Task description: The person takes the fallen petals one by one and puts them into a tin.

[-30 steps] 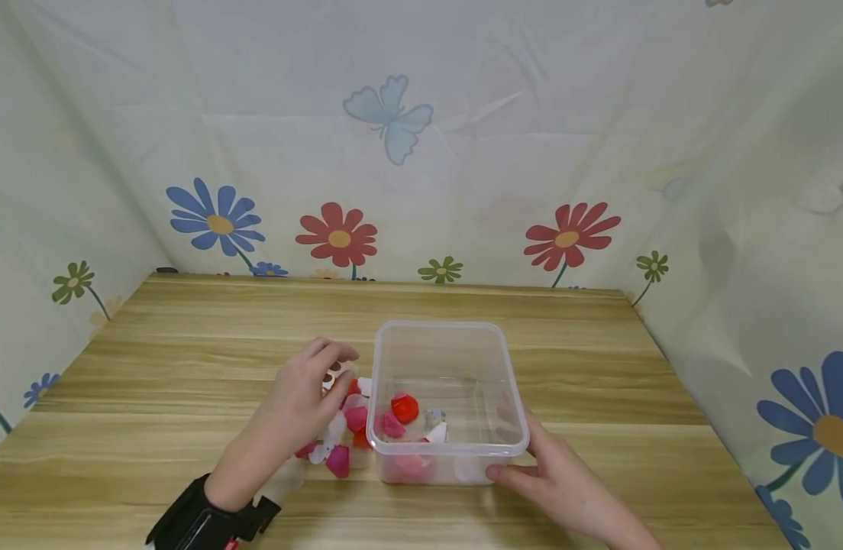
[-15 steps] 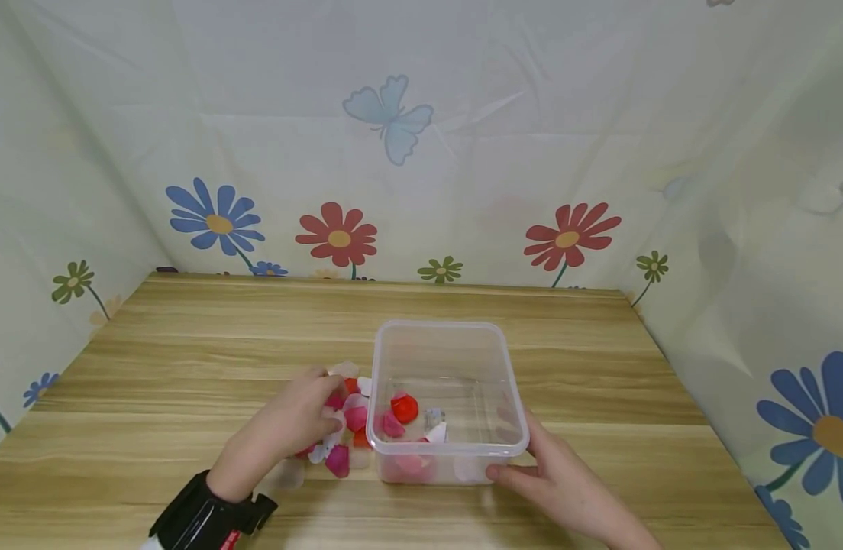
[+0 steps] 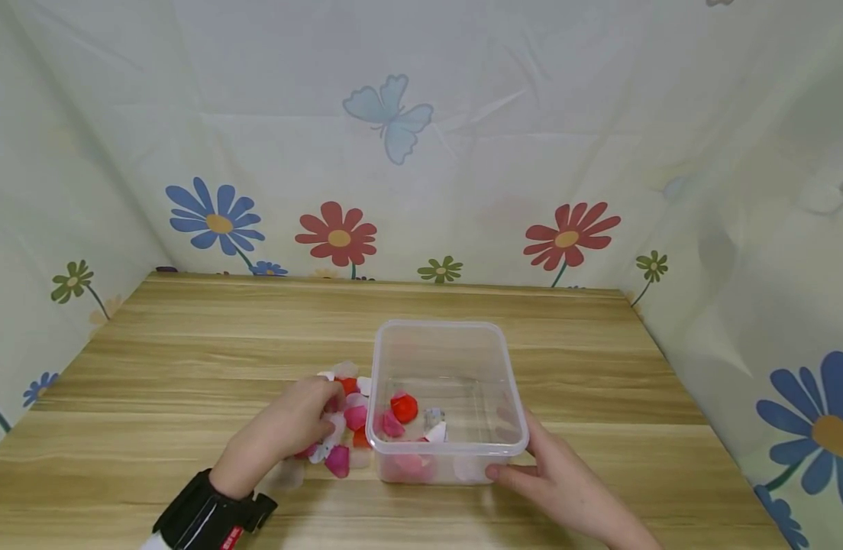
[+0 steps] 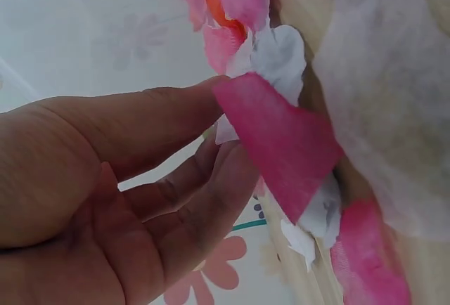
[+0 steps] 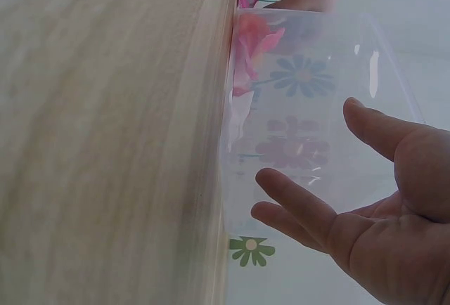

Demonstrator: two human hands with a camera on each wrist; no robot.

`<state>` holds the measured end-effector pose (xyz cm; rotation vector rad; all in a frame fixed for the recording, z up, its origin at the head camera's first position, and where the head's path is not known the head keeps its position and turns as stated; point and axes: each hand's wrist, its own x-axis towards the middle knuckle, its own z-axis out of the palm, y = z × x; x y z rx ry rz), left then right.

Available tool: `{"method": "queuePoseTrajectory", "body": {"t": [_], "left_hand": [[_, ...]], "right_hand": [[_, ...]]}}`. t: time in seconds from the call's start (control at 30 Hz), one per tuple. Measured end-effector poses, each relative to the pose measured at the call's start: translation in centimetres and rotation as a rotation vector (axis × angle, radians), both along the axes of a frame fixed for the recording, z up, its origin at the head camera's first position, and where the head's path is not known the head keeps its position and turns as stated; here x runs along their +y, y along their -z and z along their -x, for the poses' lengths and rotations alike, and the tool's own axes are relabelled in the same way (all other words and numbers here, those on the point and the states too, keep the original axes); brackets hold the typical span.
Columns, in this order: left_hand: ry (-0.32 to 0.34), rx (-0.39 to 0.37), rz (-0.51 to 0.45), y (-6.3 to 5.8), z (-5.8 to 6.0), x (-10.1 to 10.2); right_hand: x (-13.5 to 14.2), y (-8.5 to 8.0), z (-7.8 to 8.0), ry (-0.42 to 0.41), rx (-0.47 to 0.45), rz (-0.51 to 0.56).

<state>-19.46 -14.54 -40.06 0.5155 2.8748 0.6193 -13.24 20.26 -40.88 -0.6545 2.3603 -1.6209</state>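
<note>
Petals (image 3: 356, 417) in pink, red and white lie in a loose pile on the wood-grain worktop (image 3: 600, 367), just beside the left side of a clear plastic box (image 3: 445, 450). Left hand (image 3: 294, 416) reaches down over the pile; its thumb and fingers pinch a dark pink petal (image 4: 281, 143), as the left wrist view shows. A larger white petal (image 4: 387, 101) lies near that grip. Right hand (image 3: 559, 489) rests against the right side of the box, fingers spread, with the thumb on the front wall. The box stands upright and lidless; a red petal (image 3: 404, 408) and several pink and white ones lie inside, mostly toward its left. A black wristband (image 3: 211, 512) encircles the left wrist. Behind the worktop hangs a pale cloth (image 3: 463, 168) printed with flowers and a blue butterfly.
</note>
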Motion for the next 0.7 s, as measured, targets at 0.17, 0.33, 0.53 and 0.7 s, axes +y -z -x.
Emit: {"method": "queuePoseTrajectory", "body": {"t": [0.17,0.33,0.53,0.7], "left_hand": [[0.026,0.031,-0.054,0.0,0.1,-0.2],[0.048,0.051,-0.094,-0.4,0.1,-0.5],[0.07,0.075,-0.108,-0.7,0.3,-0.7],[0.069,0.09,-0.129,-1.2,0.1,-0.7]], "right_hand": [[0.0,0.0,0.0,0.005,0.018,-0.008],[0.0,0.0,0.0,0.009,0.011,-0.012],[0.0,-0.1,-0.1,0.024,-0.022,-0.021],[0.0,-0.2,0.0,0.022,-0.019,-0.028]]}}
